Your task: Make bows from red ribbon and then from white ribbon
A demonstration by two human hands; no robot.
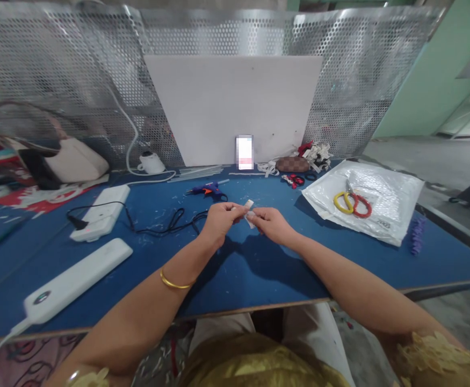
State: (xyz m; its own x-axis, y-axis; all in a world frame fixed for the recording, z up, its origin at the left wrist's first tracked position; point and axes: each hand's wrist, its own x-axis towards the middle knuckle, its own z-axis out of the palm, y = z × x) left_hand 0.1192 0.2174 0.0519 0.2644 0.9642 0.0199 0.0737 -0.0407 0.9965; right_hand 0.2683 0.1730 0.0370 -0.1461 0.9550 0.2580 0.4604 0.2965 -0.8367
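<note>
Over the middle of the blue table, both of my hands pinch a small white strip, perhaps ribbon or fabric. My left hand holds it from the left, with thumb and fingers pressed together. From the right, my right hand closes its fingertips on the same strip. The ends of the strip poke out above and below the fingertips; its middle is partly hidden. Just beyond my left hand lies a blue hot glue gun with an orange trigger.
Scissors with yellow and red handles rest on a white plastic package at right. A purple piece lies beside it. A power strip, a long white device and black cable occupy the left. A phone stands at the back.
</note>
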